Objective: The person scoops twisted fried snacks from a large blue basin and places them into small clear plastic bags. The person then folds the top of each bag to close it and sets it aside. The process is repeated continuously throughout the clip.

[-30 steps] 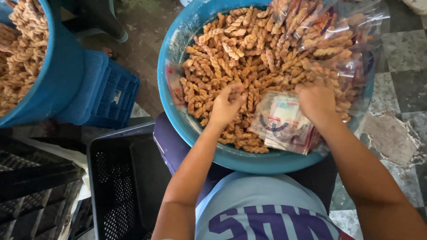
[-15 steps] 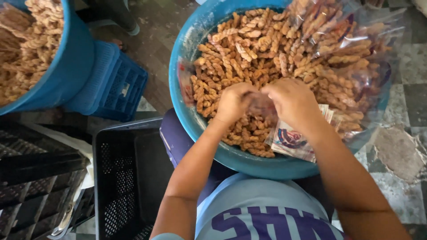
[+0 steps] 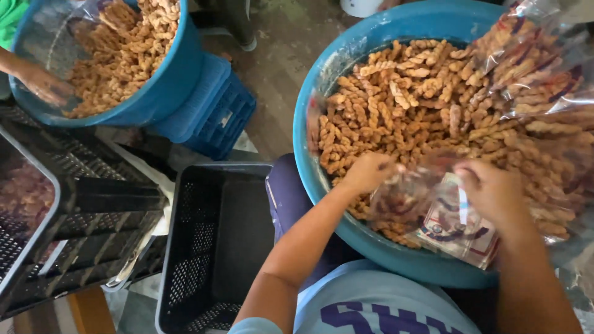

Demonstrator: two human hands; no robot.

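Left hand (image 3: 370,173) in big blue basin (image 3: 322,93), fingers curled on twisted fried snacks (image 3: 408,99) at mouth of clear plastic bag (image 3: 433,210); exact contents of grip cannot tell. Right hand (image 3: 492,188) at 3 o'clock of left, fingers pinched on bag's upper edge. Bag lies between hands, hanging toward 6 o'clock over basin rim, long axis roughly 12–6. Both hands touching bag. Black crate (image 3: 213,247) at 9 o'clock. Second blue tub (image 3: 167,80) at 10 o'clock, another person's hand (image 3: 43,83) inside.
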